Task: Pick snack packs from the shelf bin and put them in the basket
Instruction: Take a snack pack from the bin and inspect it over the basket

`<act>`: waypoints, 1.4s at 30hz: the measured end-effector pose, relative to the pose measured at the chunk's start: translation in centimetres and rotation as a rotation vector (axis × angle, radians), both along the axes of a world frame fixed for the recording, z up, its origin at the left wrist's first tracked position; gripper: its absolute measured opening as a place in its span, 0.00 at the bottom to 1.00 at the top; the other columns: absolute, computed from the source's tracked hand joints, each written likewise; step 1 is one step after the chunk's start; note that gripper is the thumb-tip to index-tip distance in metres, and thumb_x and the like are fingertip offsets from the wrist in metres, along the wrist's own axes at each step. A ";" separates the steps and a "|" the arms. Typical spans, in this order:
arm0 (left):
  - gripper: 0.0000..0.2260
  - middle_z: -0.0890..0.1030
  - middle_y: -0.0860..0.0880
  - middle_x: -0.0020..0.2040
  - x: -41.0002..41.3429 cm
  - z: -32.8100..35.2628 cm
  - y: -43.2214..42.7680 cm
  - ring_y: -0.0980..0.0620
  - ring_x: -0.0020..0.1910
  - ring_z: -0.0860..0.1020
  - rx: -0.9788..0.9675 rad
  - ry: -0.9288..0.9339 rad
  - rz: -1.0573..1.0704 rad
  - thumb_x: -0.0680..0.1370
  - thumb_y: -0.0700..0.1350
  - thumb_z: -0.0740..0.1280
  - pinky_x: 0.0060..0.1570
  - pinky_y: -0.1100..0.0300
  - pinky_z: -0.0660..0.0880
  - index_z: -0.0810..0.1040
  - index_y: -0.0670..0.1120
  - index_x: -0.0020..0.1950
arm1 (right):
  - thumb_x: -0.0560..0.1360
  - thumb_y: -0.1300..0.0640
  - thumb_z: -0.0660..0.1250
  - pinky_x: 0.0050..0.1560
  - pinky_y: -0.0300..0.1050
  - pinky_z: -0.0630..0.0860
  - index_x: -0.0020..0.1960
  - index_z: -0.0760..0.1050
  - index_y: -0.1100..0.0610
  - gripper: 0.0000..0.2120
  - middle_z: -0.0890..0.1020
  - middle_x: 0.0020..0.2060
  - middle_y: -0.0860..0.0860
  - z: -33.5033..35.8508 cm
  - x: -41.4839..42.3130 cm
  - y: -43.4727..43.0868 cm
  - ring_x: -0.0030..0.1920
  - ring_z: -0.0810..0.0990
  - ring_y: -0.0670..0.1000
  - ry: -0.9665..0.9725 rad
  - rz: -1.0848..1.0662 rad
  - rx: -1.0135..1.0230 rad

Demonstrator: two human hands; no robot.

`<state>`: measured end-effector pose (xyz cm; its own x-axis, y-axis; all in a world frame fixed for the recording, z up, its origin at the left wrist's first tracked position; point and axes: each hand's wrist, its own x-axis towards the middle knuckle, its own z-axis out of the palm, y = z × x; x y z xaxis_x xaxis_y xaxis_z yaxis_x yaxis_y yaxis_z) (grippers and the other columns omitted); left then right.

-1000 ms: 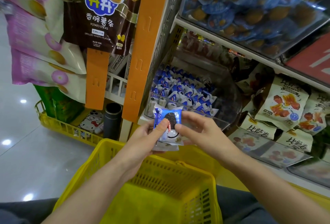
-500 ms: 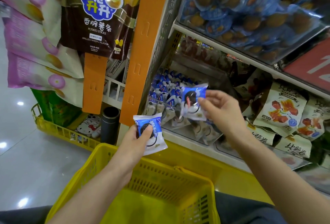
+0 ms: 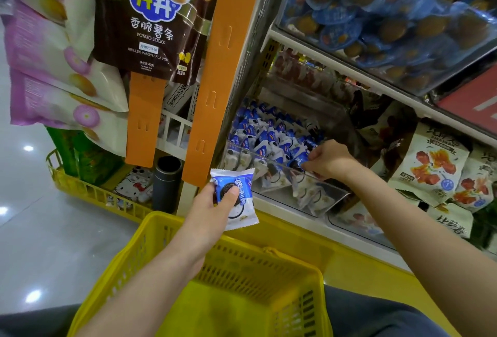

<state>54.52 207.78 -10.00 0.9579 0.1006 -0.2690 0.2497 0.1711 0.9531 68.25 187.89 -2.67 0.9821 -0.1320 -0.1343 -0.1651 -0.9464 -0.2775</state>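
The left hand [image 3: 212, 209] grips a snack pack [image 3: 243, 202] under its thumb near the basket's [image 3: 255, 274] far rim; released from here, it could fall outside onto the floor [image 3: 40, 242]. The right hand [image 3: 329, 160], raised with a pack half a second ago, now sits low in the shelf bin [image 3: 330, 199], fingers pinching a blue pack [image 3: 300, 161] among the pile.

Dim, soft picture; ceiling lights glare on floor [image 3: 32, 215]; edges bend.
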 end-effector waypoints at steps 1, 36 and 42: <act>0.15 0.79 0.53 0.51 0.0 0.0 0.0 0.62 0.44 0.76 -0.007 -0.002 0.001 0.79 0.51 0.60 0.25 0.78 0.68 0.70 0.49 0.64 | 0.72 0.57 0.69 0.42 0.43 0.81 0.40 0.80 0.60 0.06 0.82 0.33 0.54 0.1 0.1 0.2 0.33 0.82 0.51 0.038 0.007 -0.036; 0.10 0.80 0.57 0.35 -0.3 -0.5 -0.8 0.64 0.32 0.79 -0.070 -0.020 -0.075 0.80 0.48 0.59 0.33 0.70 0.73 0.74 0.48 0.58 | 0.75 0.51 0.64 0.45 0.38 0.78 0.48 0.78 0.53 0.07 0.82 0.41 0.48 -3.9 -11.0 5.4 0.42 0.80 0.45 -0.177 0.373 0.632; 0.08 0.78 0.52 0.49 -0.5 -1.4 -1.3 0.65 0.39 0.76 0.092 -0.108 -0.123 0.79 0.42 0.60 0.34 0.77 0.70 0.71 0.49 0.58 | 0.76 0.60 0.65 0.33 0.33 0.76 0.43 0.78 0.62 0.07 0.80 0.34 0.52 -5.9 -11.1 5.1 0.33 0.77 0.42 0.002 0.196 0.974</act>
<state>54.06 206.46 -11.42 0.9873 0.0004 -0.1591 0.1588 0.0560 0.9857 57.11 193.02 -8.60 0.9744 0.2018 -0.0994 -0.0313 -0.3158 -0.9483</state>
